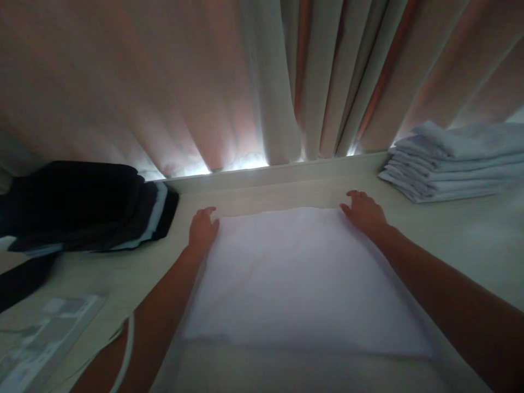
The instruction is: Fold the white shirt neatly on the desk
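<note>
A white cloth (303, 278) lies spread flat in front of me, its far edge slightly uneven. At its far left corner rests my left hand (202, 229), thumb by the edge and the other fingers spread away from it. My right hand (364, 212) is at the far right corner, with a gap showing between thumb and forefinger and the thumb at the cloth's edge. Neither hand has cloth visibly pinched in it. Both forearms run along the cloth's sides. A pale band (129, 349) crosses my left forearm.
A stack of dark folded cloths (85, 204), with a few light layers, sits on the left of the pale table (262, 199). Folded white cloths (458, 164) are piled at the right. A power strip (53, 341) with cords lies near left. Curtains (229, 82) hang behind.
</note>
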Available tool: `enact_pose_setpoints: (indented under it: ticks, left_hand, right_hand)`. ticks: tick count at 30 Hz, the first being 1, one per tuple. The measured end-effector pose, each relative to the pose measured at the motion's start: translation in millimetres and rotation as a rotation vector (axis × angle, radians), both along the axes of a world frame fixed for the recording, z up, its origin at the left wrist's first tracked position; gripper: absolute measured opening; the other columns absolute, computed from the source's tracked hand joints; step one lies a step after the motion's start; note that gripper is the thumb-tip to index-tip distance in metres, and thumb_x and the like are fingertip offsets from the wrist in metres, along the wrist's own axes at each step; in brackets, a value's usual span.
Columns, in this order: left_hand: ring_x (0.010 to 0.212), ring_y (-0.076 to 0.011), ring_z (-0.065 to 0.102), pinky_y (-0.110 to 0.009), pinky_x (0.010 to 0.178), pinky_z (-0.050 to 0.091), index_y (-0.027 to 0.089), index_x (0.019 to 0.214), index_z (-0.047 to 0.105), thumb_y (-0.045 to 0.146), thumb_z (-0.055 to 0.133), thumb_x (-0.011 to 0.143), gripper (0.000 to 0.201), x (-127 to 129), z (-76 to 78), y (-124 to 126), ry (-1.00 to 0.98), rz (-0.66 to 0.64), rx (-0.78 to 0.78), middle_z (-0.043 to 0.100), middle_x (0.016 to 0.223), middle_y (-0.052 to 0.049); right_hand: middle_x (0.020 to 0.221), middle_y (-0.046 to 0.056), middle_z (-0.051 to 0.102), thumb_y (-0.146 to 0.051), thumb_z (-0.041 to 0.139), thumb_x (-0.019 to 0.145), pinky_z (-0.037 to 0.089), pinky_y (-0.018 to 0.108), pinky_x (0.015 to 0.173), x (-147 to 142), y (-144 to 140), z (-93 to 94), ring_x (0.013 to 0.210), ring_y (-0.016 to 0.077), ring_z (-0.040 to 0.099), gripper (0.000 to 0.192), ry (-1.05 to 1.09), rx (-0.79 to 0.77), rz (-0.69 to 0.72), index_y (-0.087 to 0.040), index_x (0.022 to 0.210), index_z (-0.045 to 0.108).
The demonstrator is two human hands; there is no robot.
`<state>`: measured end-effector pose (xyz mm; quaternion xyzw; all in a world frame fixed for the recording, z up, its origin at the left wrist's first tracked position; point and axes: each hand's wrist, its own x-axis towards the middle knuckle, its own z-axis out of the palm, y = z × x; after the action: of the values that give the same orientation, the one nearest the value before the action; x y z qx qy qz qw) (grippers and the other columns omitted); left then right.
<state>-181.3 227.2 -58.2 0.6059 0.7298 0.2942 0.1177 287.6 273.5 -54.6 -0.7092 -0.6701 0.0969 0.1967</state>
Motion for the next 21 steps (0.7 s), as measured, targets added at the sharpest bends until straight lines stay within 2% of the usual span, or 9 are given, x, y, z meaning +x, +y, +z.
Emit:
enact_pose_setpoints:
  ticks: [1,2,4,7,10,13,16,18,21]
  left_hand:
    - [0.135,-0.0296,0.046,-0.047,0.116,0.030,0.019,0.126,0.061,0.030,0.057,0.090,0.038,5,-5.1,-14,0.058,-0.055,0.015,0.057,0.138,-0.013]
    - [0.139,-0.0289,0.040,-0.048,0.119,0.025,0.020,0.130,0.059,0.031,0.051,0.093,0.040,10,-11.5,-31,0.199,-0.182,0.028,0.052,0.145,-0.012]
    - [0.147,-0.0276,0.028,-0.048,0.120,0.020,0.022,0.144,0.047,0.036,0.039,0.099,0.048,21,-28.1,-67,0.427,-0.388,0.015,0.039,0.156,-0.009]
    - [0.150,-0.0316,0.019,-0.053,0.118,0.022,0.020,0.154,0.031,0.040,0.031,0.102,0.056,26,-55.0,-111,0.563,-0.348,-0.097,0.026,0.163,-0.010]
    - [0.151,-0.0301,0.015,-0.053,0.120,0.017,0.019,0.156,0.027,0.039,0.028,0.102,0.058,25,-69.6,-132,0.534,-0.311,-0.135,0.022,0.164,-0.009]
    - [0.152,-0.0289,0.012,-0.053,0.121,0.009,0.017,0.155,0.031,0.035,0.033,0.100,0.058,30,-66.2,-148,0.341,-0.251,-0.128,0.023,0.163,-0.010]
    - [0.151,-0.0291,0.016,-0.051,0.122,0.008,0.016,0.150,0.040,0.033,0.042,0.095,0.057,44,-52.4,-172,0.152,-0.150,-0.135,0.028,0.161,-0.011]
    - [0.150,-0.0305,0.021,-0.050,0.121,0.016,0.015,0.146,0.045,0.034,0.048,0.092,0.057,51,-39.6,-188,0.085,-0.065,-0.138,0.035,0.158,-0.014]
    - [0.144,-0.0337,0.035,-0.049,0.116,0.031,0.011,0.140,0.049,0.036,0.054,0.087,0.059,56,-13.7,-204,-0.016,0.088,-0.147,0.050,0.147,-0.020]
  right_hand:
    - [0.140,0.025,0.051,-0.037,0.050,0.094,0.037,0.057,0.103,-13,-21,0.6,0.128,0.0385,0.047,0.054,-0.132,0.108,0.055,-0.012,0.142,0.048]
    - [0.149,0.022,0.042,-0.041,0.048,0.096,0.031,0.058,0.108,-26,-46,-1.2,0.137,0.0391,0.038,0.056,-0.244,0.194,0.164,-0.015,0.145,0.045]
    - [0.160,0.016,0.028,-0.050,0.045,0.096,0.020,0.062,0.114,-47,-98,-13.3,0.147,0.0406,0.021,0.060,-0.372,0.242,0.367,-0.020,0.148,0.044]
    - [0.163,0.013,0.023,-0.058,0.042,0.095,0.010,0.069,0.114,-58,-159,-44.9,0.149,0.0431,0.014,0.067,-0.417,0.160,0.482,-0.025,0.153,0.037]
    - [0.162,0.015,0.023,-0.058,0.039,0.096,0.014,0.068,0.114,-48,-178,-62.0,0.148,0.0430,0.017,0.068,-0.392,0.050,0.461,-0.023,0.154,0.034]
    - [0.162,0.016,0.022,-0.053,0.041,0.097,0.013,0.066,0.115,-47,-186,-48.7,0.149,0.0417,0.016,0.067,-0.383,0.007,0.456,-0.020,0.154,0.034]
    - [0.162,0.017,0.017,-0.051,0.046,0.095,0.005,0.067,0.116,-73,-215,-29.4,0.150,0.0415,0.010,0.068,-0.346,0.063,0.455,-0.017,0.154,0.036]
    - [0.163,0.017,0.015,-0.055,0.051,0.092,0.003,0.067,0.116,-104,-248,-27.6,0.150,0.0395,0.008,0.075,-0.263,0.088,0.596,-0.020,0.155,0.032]
    - [0.164,0.015,0.011,-0.065,0.051,0.089,0.006,0.066,0.117,-153,-303,-44.1,0.151,0.0360,0.007,0.090,-0.089,0.090,0.893,-0.022,0.159,0.016]
